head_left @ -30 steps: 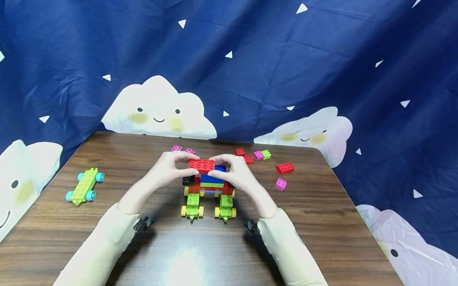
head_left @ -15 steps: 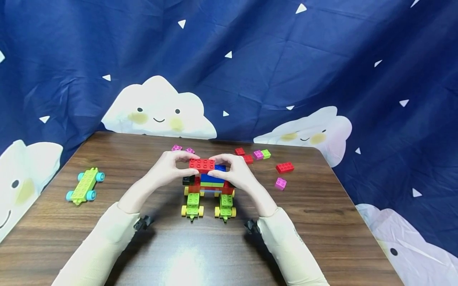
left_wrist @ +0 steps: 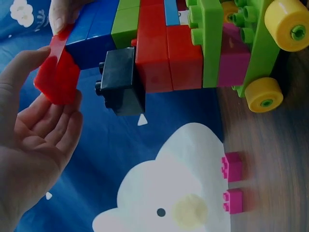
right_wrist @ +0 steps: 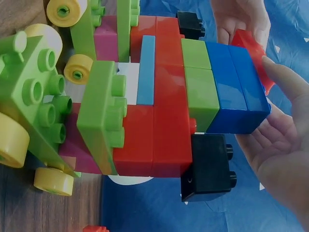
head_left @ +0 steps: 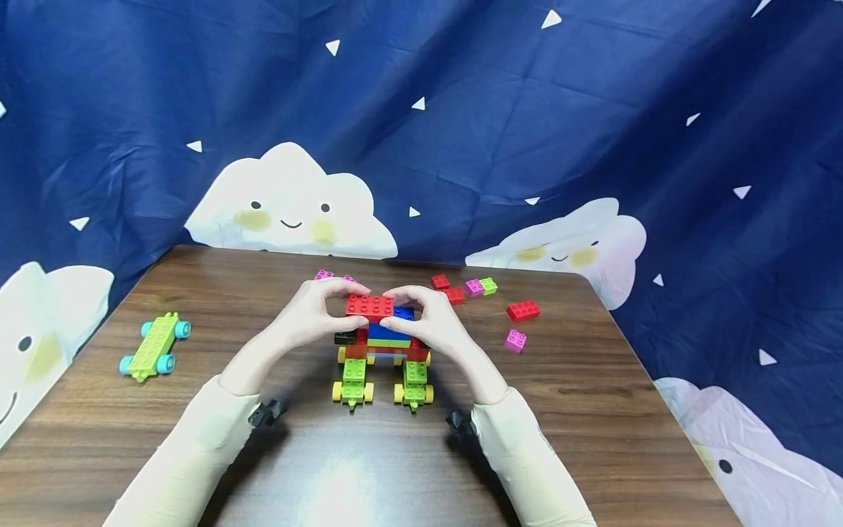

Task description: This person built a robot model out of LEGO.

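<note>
Both hands grip a red eight-stud brick [head_left: 370, 307] at its two ends, the left hand [head_left: 304, 311] and the right hand [head_left: 431, 315] each with thumb in front and fingers behind. In the left wrist view, that brick meets the stud end of the blue bricks [left_wrist: 94, 36]; whether it is pressed fully on cannot be seen. Below the blue layer come lime bricks [right_wrist: 200, 92], red bricks [right_wrist: 169, 125] and lime wheeled bases [head_left: 353, 372] with yellow wheels. Black bricks [right_wrist: 207, 166] stick out at the sides of this tall toy-brick build.
At the left of the wooden table [head_left: 593, 410] stands a lime car base [head_left: 156, 348] with blue wheels. Loose red bricks [head_left: 523, 311], pink bricks [head_left: 516, 341] and a lime brick [head_left: 488, 285] lie behind and right of the build. A blue cloud-print cloth [head_left: 461, 110] hangs behind.
</note>
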`<action>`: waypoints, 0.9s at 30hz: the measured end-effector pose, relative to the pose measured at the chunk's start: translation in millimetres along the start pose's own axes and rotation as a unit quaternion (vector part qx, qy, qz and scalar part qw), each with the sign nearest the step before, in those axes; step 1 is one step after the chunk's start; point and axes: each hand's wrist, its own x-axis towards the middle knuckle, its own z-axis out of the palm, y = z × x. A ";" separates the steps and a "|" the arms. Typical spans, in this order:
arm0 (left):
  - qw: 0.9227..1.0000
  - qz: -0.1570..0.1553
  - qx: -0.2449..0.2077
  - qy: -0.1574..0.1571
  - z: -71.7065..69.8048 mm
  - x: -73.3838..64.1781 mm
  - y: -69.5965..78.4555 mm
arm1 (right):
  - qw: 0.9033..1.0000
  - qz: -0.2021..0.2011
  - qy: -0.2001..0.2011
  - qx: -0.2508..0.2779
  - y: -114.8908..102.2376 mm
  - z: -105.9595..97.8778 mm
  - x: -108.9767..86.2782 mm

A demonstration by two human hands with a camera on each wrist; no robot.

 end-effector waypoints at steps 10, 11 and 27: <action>0.999 0.018 -0.027 -0.009 7.7 9.1 6.6 | 1.000 -0.027 0.003 0.012 2.3 -3.2 -2.6; 0.999 0.013 -0.029 -0.011 9.2 9.7 7.0 | 0.999 -0.030 0.006 0.015 3.1 -4.4 -3.2; 0.998 -0.057 -0.016 -0.028 18.0 14.2 7.6 | 0.990 -0.053 0.119 -0.059 23.8 -59.5 -15.8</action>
